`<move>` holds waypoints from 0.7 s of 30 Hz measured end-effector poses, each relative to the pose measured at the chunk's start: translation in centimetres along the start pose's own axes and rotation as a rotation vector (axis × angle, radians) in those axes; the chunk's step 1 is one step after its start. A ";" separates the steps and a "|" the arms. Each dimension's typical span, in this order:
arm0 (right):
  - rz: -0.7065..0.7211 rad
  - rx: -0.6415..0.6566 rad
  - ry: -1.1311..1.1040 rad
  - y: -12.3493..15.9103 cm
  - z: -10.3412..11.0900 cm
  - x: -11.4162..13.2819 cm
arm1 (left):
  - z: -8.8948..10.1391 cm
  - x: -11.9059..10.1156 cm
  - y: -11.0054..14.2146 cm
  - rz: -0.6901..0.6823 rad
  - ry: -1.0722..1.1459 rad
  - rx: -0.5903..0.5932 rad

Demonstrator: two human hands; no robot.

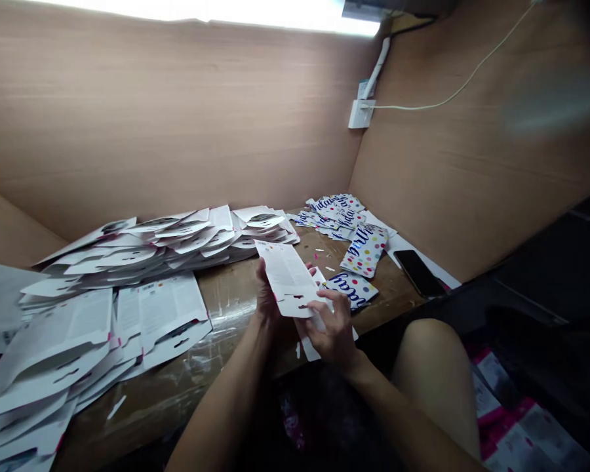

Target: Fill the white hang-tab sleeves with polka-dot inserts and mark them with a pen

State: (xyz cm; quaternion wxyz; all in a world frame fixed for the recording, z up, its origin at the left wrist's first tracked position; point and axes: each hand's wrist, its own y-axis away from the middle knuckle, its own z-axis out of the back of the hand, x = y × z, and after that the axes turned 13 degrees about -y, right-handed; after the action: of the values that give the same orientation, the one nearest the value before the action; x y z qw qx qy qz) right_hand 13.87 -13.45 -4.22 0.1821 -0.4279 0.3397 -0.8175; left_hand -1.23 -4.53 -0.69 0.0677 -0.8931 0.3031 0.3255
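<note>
A die-cut white paper sheet is being held up above the middle of the counter's front edge, its smooth printed face ending in small slot-shaped cutouts. The left hand is cupping it from behind, probably in a light pinch, though the sheet hides those fingers. The right hand is curling closed over its lower end. Fanned stacks of similar sheets are sprawling along the left of the wooden counter, while polka-dot cards and a black smartphone are lying toward its right corner.
</note>
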 end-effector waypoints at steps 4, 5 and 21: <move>-0.095 0.108 0.114 0.1 0.4 -0.4 | -0.1 -0.3 0.0 -0.049 0.010 -0.026; -0.118 0.136 0.095 0.0 0.5 -0.4 | -0.2 -0.3 -0.1 -0.067 0.010 -0.039; -0.901 -0.120 -0.824 -2.4 -0.9 -0.4 | -1.4 -0.1 0.1 -0.082 -0.007 0.040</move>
State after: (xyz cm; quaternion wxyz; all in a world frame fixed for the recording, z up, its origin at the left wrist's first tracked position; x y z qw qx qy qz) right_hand 13.32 -11.15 -3.08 -0.0895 -0.8198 0.0726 -0.5610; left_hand -0.62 -5.03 0.49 0.1001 -0.9022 0.2724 0.3192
